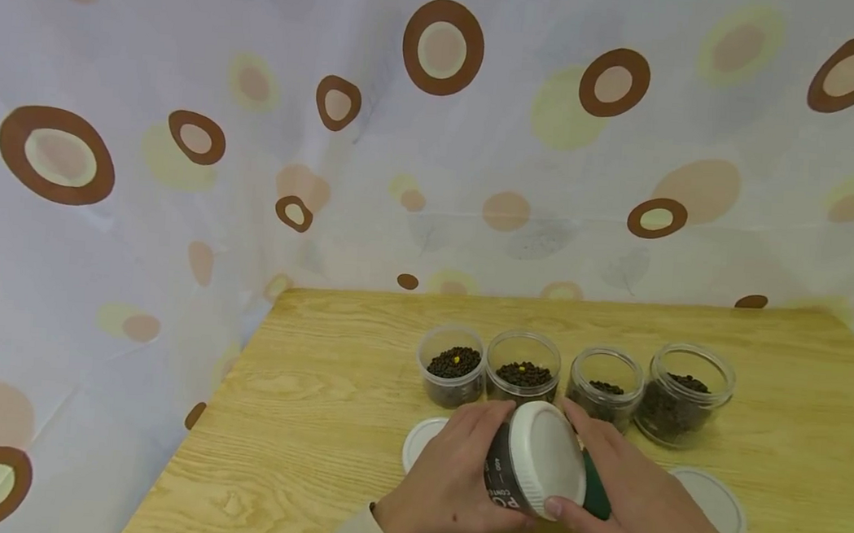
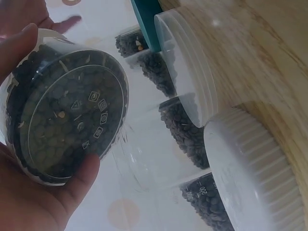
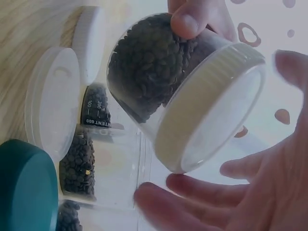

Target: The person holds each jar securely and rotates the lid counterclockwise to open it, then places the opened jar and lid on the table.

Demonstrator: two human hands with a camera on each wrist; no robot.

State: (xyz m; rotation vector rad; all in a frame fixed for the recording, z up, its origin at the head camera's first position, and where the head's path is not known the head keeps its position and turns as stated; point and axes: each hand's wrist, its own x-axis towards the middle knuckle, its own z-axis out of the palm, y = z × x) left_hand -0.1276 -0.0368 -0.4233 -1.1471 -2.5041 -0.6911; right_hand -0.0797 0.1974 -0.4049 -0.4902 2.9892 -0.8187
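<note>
A clear jar [image 3: 147,67] of small dark grains is held tilted above the table, its white ribbed lid [image 1: 551,453] in place. My left hand [image 1: 451,480] grips the jar's side, the thumb and fingers on opposite sides of it. In the left wrist view the see-through jar bottom [image 2: 72,115] shows the grains packed inside. My right hand [image 1: 633,491] is spread around the lid, its fingers fairly straight. The right wrist view has its fingertips [image 3: 180,183] close to the lid's rim; whether they all touch it I cannot tell.
Several uncapped clear jars of dark grains stand in a row behind the hands, including a left one [image 1: 451,392] and a right one [image 1: 671,416]. On the wooden table [image 1: 293,421] lie a white lid [image 1: 713,504], a translucent lid [image 3: 53,103] and a teal lid [image 3: 26,187]. A patterned curtain [image 1: 370,238] hangs behind.
</note>
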